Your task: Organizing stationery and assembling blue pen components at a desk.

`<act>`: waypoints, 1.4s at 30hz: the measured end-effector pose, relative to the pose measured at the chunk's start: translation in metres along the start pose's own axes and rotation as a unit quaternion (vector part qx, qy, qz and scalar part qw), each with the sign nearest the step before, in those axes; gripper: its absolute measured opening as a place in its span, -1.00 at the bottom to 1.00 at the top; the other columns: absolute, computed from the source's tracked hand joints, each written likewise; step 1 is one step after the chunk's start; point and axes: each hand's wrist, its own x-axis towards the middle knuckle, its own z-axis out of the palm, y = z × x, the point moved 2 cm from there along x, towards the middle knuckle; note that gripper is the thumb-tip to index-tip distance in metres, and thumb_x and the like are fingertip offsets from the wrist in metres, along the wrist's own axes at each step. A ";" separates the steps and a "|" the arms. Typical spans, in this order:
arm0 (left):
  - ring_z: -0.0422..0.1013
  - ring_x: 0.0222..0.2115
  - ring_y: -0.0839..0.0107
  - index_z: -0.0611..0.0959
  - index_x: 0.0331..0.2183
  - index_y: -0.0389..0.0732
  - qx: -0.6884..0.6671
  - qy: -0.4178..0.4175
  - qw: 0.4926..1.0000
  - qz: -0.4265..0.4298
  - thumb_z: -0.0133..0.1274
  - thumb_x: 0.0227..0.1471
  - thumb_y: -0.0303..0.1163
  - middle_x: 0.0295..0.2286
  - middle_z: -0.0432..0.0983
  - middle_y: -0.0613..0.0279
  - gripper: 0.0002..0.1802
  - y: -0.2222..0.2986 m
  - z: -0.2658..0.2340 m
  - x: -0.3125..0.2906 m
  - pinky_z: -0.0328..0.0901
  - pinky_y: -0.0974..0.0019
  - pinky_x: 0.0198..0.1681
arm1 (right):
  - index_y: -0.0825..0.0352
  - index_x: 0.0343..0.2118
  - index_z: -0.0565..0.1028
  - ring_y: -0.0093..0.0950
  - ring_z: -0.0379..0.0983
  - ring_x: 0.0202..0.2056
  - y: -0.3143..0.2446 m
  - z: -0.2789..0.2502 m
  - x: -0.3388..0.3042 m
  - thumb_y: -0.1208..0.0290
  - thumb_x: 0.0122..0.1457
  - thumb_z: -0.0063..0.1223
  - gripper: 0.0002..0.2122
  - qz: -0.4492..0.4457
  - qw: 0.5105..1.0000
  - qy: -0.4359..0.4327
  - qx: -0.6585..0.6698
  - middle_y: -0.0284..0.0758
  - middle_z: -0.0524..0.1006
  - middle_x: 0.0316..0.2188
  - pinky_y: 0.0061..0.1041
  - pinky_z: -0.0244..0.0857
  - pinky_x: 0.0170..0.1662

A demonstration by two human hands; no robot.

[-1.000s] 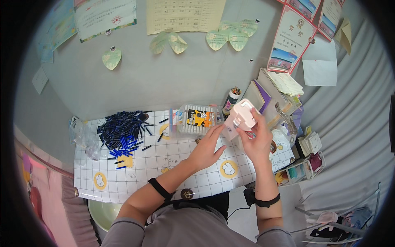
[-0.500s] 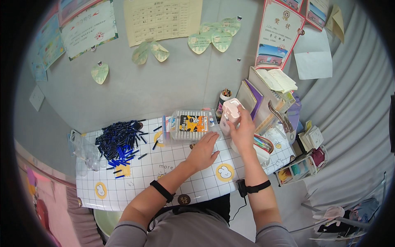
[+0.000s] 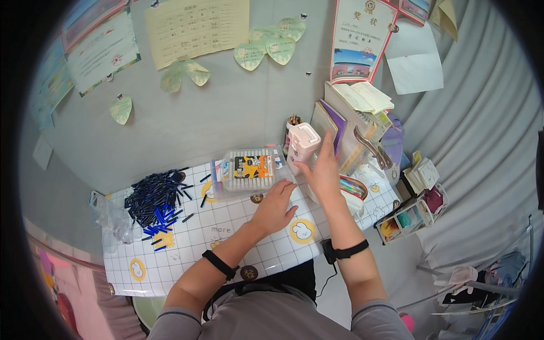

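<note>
My left hand (image 3: pixel 275 207) lies palm down on the tablecloth with its fingers stretched out. Its fingertips are at the front right corner of a clear plastic case (image 3: pixel 231 184) of white-barrelled pens with an orange and black label. My right hand (image 3: pixel 323 173) is open beside a pale pink box with a white top handle (image 3: pixel 305 139). The thumb is near the box's front and the fingers point up along its right side; whether they touch it I cannot tell. The box stands upright between the pen case and the books.
A heap of dark and bright blue ink cartridges (image 3: pixel 152 198) covers the table's left part, beside a crumpled clear bag (image 3: pixel 116 224). Behind the pink box is a pencil holder (image 3: pixel 292 122). An open pencil case (image 3: pixel 353 190), books (image 3: pixel 334 127) and a brown-handled object (image 3: pixel 371 148) crowd the right.
My right hand has loosened from the pink box and its fingers have spread away to the right side. The left hand stays by the pen case. The whole view has shifted slightly.
</note>
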 end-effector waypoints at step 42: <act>0.46 -0.29 0.46 0.28 0.37 -0.12 -0.083 0.093 0.945 -0.303 0.68 -0.30 -0.50 0.03 0.48 0.21 0.27 -0.004 -0.150 -0.161 0.45 0.34 -0.15 | 0.29 0.17 0.49 -0.15 0.52 0.10 -0.081 0.005 -0.124 0.45 -0.28 0.72 -0.17 0.029 0.919 -0.283 0.273 -0.18 0.47 0.10 -0.26 0.45 0.19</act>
